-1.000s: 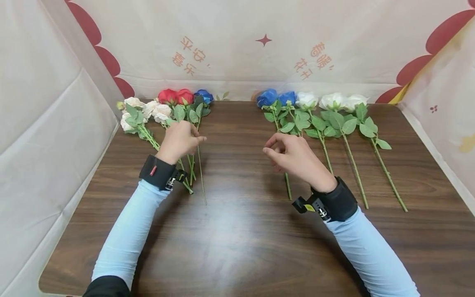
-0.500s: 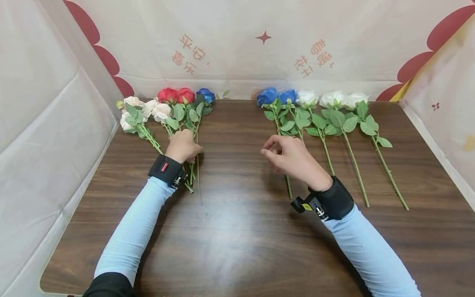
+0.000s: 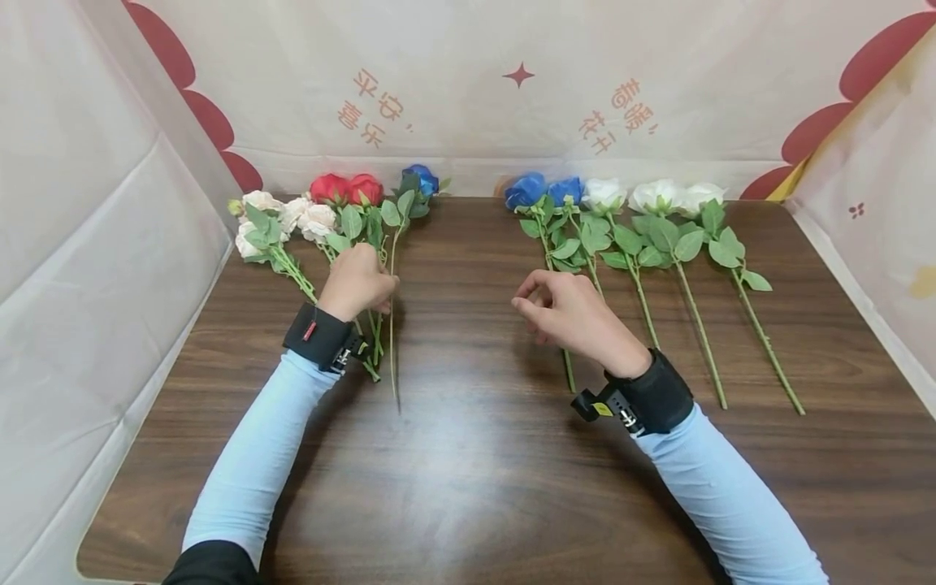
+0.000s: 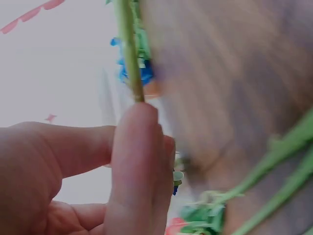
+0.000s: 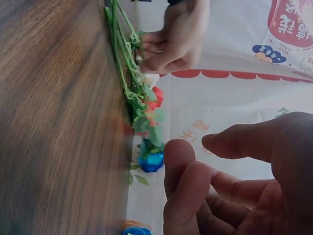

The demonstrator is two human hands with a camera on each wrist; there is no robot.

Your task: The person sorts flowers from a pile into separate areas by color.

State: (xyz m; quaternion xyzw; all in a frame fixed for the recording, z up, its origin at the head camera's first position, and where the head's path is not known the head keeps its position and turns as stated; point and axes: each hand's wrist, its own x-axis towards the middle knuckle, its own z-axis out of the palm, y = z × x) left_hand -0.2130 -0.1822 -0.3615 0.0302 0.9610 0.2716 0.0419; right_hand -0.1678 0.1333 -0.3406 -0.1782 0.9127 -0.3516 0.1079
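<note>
My left hand pinches the thin green stem of a blue rose between thumb and fingers. That stem runs past the fingertips in the left wrist view. Beneath and beside the hand lie two red roses and several pale pink roses, their stems partly hidden by it. Over the stems of two other blue roses hovers my right hand. Its fingers are loosely curled with nothing between them, and the thumb stands apart from them.
Three white roses lie at the right, stems pointing toward the front. All the flowers rest on a brown wooden table. A pale printed cloth rises behind the table, and more cloth hangs at both sides.
The left hand has dipped toward the front and come back up slightly. The held blue rose has shifted right, its bloom now farther from the red roses. My right hand has barely moved.
</note>
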